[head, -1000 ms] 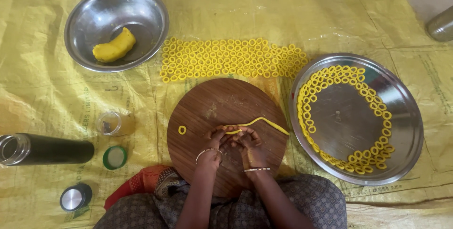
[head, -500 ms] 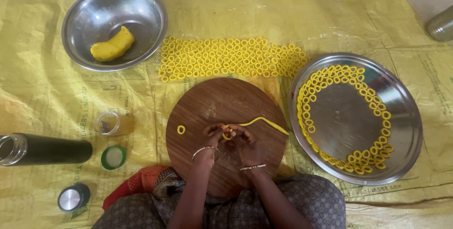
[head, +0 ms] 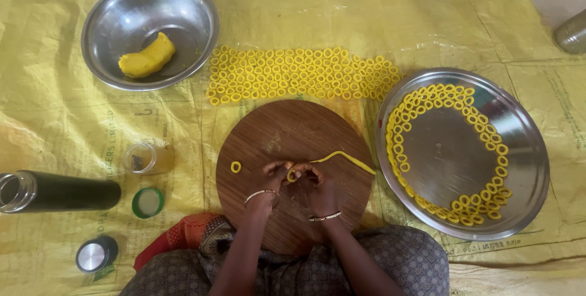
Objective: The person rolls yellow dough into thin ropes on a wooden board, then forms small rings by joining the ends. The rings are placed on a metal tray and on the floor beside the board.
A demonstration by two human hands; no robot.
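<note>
Both hands pinch a yellow dough strand at lower centre of the frame.

I see the left hand [head: 273, 177] and right hand [head: 315, 181] meeting fingertip to fingertip over the round wooden board [head: 274, 131], fingers curled and grasping the dough strand [head: 342, 158], wrists bent downward. The strand is thin and yellow, its near end curled between the fingers, its tail trailing right across the board. One finished dough ring [head: 235, 166] lies just left of the hands.

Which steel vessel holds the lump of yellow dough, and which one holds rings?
The round bowl at upper left holds the dough lump. The flat plate at right holds only rings along its rim.
</note>
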